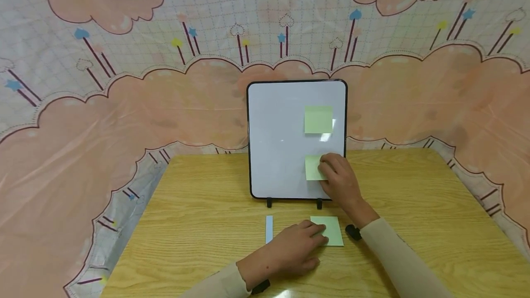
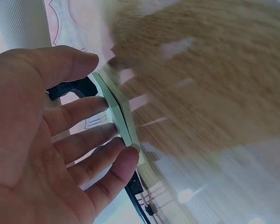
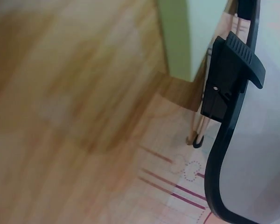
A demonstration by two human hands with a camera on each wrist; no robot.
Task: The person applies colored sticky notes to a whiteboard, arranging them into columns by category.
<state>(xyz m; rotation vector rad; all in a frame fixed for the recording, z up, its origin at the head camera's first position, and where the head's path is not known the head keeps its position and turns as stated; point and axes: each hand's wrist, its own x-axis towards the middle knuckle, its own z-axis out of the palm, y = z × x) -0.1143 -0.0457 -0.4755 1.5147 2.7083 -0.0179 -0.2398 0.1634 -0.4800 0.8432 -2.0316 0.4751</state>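
Observation:
A whiteboard with a black frame stands upright on small feet. One light green sticky note is on its upper right. Below it, my right hand touches a second light green sticky note with bent fingers that cover its right part; whether they pinch its edge or press it is hidden. On the table in front lies a pad of green sticky notes. My left hand rests its loosely bent fingers on that pad, the thumb standing apart. The right wrist view leaves the right hand out of frame.
A narrow pale blue strip lies on the wooden table, left of the pad and partly behind the left hand. Black feet carry the board's lower edge. A patterned cloth hangs behind the table.

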